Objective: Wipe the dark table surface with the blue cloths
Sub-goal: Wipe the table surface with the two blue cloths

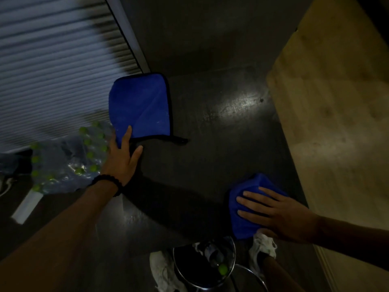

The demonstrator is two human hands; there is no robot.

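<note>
Two blue cloths lie on the dark table. The larger cloth, edged in black, is spread flat near the table's left edge. My left hand lies flat with straight fingers, its fingertips pressing the cloth's near left corner. A beaded band circles that wrist. The smaller, bunched blue cloth sits at the near right of the table. My right hand rests flat on top of it with spread fingers.
A light wooden panel borders the table on the right. A wrapped pack of green-capped bottles lies on the floor left of the table. A round metal stool holding a bottle stands below, between my white shoes. A ribbed shutter fills the upper left.
</note>
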